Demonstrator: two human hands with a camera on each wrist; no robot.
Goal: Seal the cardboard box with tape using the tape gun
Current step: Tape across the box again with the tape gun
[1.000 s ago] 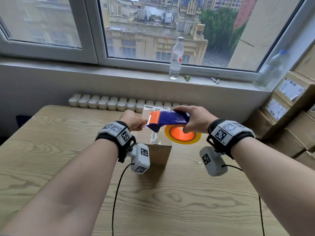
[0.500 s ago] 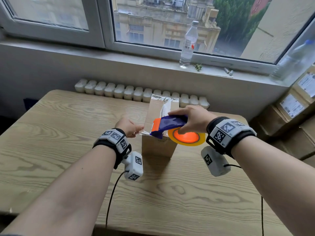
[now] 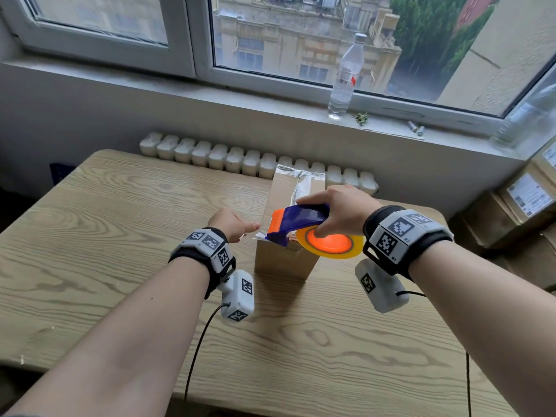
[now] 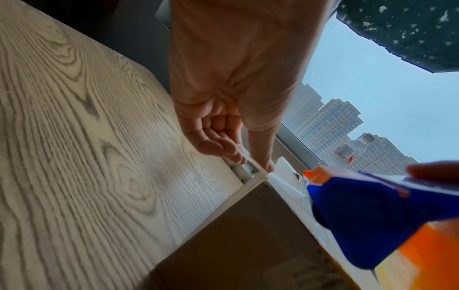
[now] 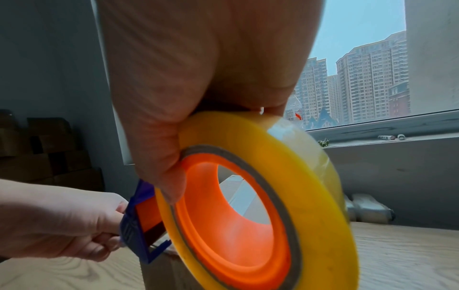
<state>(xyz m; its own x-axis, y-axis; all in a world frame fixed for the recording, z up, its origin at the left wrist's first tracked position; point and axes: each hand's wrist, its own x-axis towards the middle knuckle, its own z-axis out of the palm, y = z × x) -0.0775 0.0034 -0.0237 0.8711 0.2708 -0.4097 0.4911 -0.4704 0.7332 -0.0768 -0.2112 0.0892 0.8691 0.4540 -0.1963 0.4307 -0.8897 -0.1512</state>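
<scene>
Change since the earlier frames: the left hand (image 3: 233, 223) is now sitting off the near left corner of the cardboard box (image 3: 284, 260) rather than over its top, and the tape gun (image 3: 296, 221) is sitting lower, at the box's near top edge.

Right hand (image 3: 338, 212): gripping the tape gun from above, fingers curling over the blue body, thumb pressing against the orange hub of the tape roll (image 3: 331, 245). The orange blade end is pointing toward the left hand.

Left hand: pinching the free end of the tape (image 4: 250, 160) between thumb and forefinger just beside the gun's mouth; the remaining fingers are curling loosely beneath.

Cardboard box: standing on the bench (image 3: 120, 236), directly below the right hand and just right of the left hand. A strip of clear tape is already running along its top seam, beyond the right hand.

Beyond both hands: a radiator (image 3: 228, 158) under the sill, with a water bottle (image 3: 344, 76) standing upright on the windowsill. Right of the right hand: labelled cartons (image 3: 523, 206) stacking against the wall.
</scene>
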